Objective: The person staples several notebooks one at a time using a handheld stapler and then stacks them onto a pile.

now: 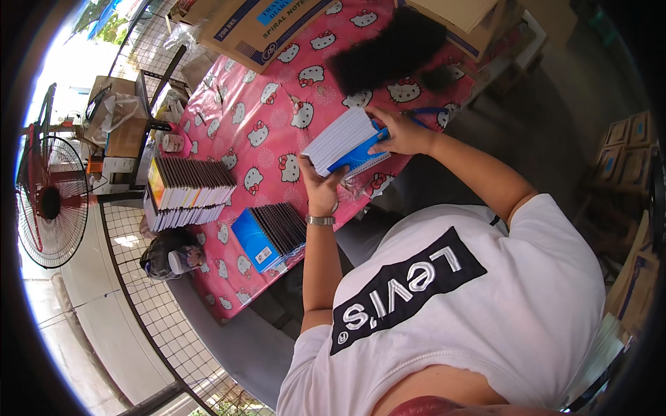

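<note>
Over the near edge of the table I hold a bundle of notebooks (343, 142), white page edges up and a blue cover along the near side. My left hand (320, 184) grips its lower left end, fingers curled round it; a metal watch sits on that wrist. My right hand (402, 133) clasps the upper right end, thumb on the blue cover. Left of my left forearm lies a row of blue-covered notebooks (267, 236) with dark spines. Farther left stands a taller stack of notebooks (189, 191) with a yellow and orange cover showing.
A pink patterned cloth covers the table (253, 156). Cardboard boxes (260, 31) stand at its far side, near a fuzzy black heap (388, 52). A black bag (166, 256) sits at the left edge, beyond it a fan (50, 201). More boxes (624, 152) are stacked at right.
</note>
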Demonstrator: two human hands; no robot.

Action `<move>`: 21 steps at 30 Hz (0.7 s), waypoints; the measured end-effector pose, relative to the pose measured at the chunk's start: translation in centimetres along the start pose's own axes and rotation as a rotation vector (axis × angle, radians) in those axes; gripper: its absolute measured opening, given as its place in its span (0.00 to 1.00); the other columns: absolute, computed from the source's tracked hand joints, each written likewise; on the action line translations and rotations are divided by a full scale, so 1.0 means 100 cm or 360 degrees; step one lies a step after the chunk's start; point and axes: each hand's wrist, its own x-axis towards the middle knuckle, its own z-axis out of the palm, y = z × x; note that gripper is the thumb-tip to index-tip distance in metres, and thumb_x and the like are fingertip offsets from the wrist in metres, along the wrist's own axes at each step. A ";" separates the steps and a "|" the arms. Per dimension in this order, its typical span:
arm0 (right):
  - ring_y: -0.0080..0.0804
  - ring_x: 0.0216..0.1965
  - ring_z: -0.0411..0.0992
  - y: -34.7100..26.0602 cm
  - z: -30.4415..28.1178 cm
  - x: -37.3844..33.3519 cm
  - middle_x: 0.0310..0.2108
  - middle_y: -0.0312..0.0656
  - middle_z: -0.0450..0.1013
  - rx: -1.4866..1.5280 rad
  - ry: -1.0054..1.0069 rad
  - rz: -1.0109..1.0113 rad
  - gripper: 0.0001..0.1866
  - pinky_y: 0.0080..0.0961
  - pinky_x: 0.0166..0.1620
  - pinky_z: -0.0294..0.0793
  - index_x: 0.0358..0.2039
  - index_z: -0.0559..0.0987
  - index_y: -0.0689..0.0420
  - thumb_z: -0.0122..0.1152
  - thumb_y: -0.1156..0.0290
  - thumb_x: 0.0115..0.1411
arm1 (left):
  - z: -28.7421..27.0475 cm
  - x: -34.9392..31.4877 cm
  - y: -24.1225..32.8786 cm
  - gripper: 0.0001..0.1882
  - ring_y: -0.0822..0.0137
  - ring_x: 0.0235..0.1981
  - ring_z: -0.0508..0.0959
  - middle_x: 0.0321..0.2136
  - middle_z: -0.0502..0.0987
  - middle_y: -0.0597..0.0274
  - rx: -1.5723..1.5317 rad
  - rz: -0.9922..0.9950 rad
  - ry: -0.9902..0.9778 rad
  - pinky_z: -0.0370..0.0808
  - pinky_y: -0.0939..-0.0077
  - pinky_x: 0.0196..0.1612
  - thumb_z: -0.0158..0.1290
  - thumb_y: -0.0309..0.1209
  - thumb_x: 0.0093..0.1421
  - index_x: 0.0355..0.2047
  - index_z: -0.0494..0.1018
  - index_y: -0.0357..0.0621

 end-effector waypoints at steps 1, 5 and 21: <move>0.47 0.61 0.65 -0.007 -0.002 0.004 0.60 0.53 0.64 -0.0041 0.0075 -0.0151 0.46 0.36 0.60 0.66 0.63 0.59 0.57 0.76 0.66 0.46 | -0.001 0.000 0.009 0.37 0.67 0.50 0.69 0.47 0.66 0.60 -0.0023 0.0003 0.0018 0.69 0.70 0.54 0.61 0.12 0.45 0.52 0.55 0.43; 0.48 0.57 0.68 -0.007 -0.004 0.013 0.57 0.52 0.67 -0.0142 0.0189 -0.0434 0.47 0.36 0.59 0.67 0.64 0.58 0.57 0.75 0.66 0.47 | -0.012 0.009 0.002 0.38 0.65 0.51 0.68 0.49 0.66 0.60 0.0145 0.0169 -0.0013 0.69 0.68 0.55 0.60 0.14 0.45 0.55 0.56 0.45; 0.46 0.63 0.59 0.023 0.029 0.020 0.56 0.48 0.64 0.0010 0.0211 -0.0289 0.46 0.53 0.68 0.37 0.58 0.61 0.55 0.78 0.62 0.42 | -0.009 0.012 -0.025 0.38 0.68 0.46 0.70 0.45 0.68 0.63 -0.0012 -0.0130 0.0107 0.71 0.73 0.49 0.51 0.10 0.45 0.58 0.56 0.44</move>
